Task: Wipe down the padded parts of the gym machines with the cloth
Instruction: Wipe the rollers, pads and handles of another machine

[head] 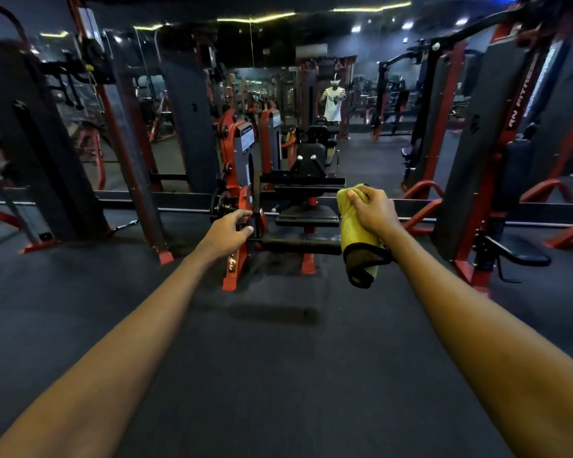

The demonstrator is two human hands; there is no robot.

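Fingers (364, 196) of the person's right hand (374, 211) are clamped on the top of a folded yellow-green microfibre cloth with dark trim (358, 241). The cloth hangs limp in the air, short of a red-and-black gym machine (234, 259). It looks light, soft and floppy, best bunched in the palm and pressed flat onto the black padded seat (306, 220) and black foam roller (298, 245). The left hand (227, 234) reaches forward, fingers loosely curled, holding nothing. Dark rubber floor (278, 358) lies below.

Folded yellow-green cloth (358, 241), dark-trimmed, held up and hanging down, black horizontal machine pads (306, 220) beyond it, leftward.
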